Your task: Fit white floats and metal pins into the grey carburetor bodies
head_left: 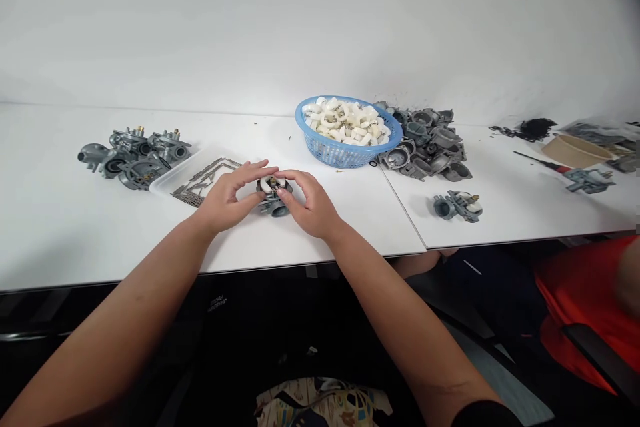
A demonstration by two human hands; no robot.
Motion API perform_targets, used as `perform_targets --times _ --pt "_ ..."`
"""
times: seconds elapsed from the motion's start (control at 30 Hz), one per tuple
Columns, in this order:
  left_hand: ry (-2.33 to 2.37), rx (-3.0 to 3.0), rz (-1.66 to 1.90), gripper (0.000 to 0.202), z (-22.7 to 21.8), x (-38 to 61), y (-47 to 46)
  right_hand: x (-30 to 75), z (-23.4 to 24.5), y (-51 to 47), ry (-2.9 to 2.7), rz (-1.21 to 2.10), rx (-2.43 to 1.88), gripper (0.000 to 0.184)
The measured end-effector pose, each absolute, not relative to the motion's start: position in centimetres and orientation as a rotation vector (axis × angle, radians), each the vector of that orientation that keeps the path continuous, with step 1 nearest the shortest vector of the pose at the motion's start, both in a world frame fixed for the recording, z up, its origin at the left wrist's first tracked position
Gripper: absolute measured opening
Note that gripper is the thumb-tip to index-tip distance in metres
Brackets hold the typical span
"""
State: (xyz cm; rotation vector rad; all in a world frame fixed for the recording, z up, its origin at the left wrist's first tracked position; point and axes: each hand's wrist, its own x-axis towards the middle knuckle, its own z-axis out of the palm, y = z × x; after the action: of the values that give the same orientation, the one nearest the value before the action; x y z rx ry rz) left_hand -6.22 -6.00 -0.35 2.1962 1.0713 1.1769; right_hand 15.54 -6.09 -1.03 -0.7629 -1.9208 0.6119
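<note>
A grey metal carburetor body stands on the white table in front of me, with a white plastic float piece on top of it. My left hand grips it from the left, fingers curled over its top. My right hand grips it from the right, thumb and fingers pressing on the white piece.
A blue basket of white plastic floats stands behind. A heap of grey carburetor bodies lies to its right, one single body nearer. Several assembled carburetors and a clear tray of metal pins lie left. A person in red sits right.
</note>
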Motion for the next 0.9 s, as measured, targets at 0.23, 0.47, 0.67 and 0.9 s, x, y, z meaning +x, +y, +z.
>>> perform_targets --times 0.23,0.47,0.67,0.9 --pt "1.226 2.144 0.957 0.076 0.5 -5.9 -7.3 15.9 -1.7 -6.1 -1.940 0.526 -0.754 0.035" --pt "1.270 2.011 0.940 0.072 0.0 -5.8 -6.8 16.2 -1.7 -6.4 -1.946 0.604 -0.840 0.037" --pt "1.182 1.859 1.016 0.055 -0.2 -5.9 -6.2 16.5 -1.6 -7.0 -1.903 0.890 -0.931 0.052" --pt "1.115 1.779 1.036 0.057 -0.2 -5.6 -6.2 16.4 -2.0 -6.9 -1.880 1.003 -0.857 0.063"
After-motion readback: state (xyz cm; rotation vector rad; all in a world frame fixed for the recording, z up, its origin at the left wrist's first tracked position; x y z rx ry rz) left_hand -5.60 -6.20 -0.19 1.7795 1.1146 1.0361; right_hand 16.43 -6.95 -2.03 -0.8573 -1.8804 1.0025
